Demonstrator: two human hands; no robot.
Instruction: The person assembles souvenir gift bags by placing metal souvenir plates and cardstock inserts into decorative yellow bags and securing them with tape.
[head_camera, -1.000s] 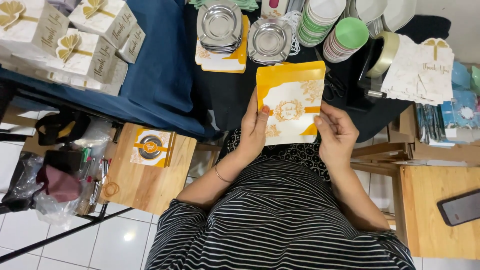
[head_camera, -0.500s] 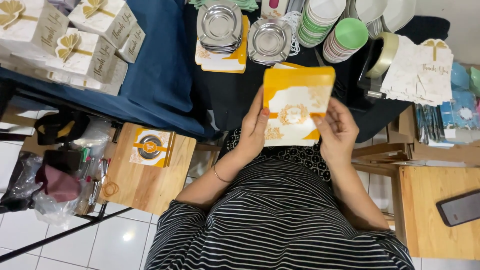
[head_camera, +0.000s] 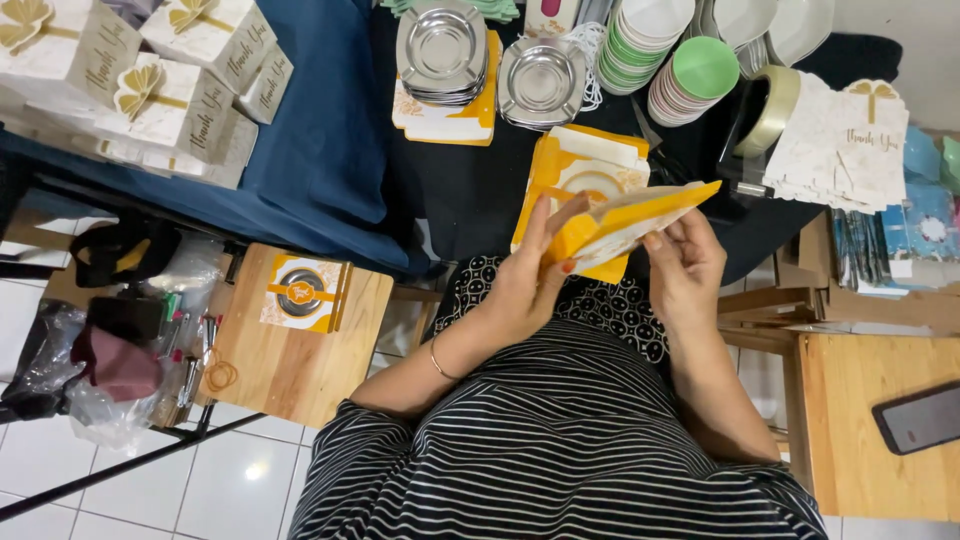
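I hold a flat yellow and white cardboard box (head_camera: 625, 222) tilted edge-on above the dark table edge. My left hand (head_camera: 535, 275) grips its left end with fingers up along the side. My right hand (head_camera: 685, 260) pinches its lower right edge. Under it on the dark cloth lies another yellow and white flat box (head_camera: 585, 165).
Two stacks of metal dishes (head_camera: 440, 50) (head_camera: 540, 80) sit at the back, beside stacked white and green bowls (head_camera: 690, 75), a tape roll (head_camera: 770, 110) and white cards (head_camera: 845, 150). White gift boxes (head_camera: 150, 90) stand left. A wooden stool (head_camera: 300, 340) holds a packed box; a phone (head_camera: 920, 415) lies right.
The box faced me flat between both hands; now it is lifted and tipped edge-on, uncovering a second flat box on the table beneath.
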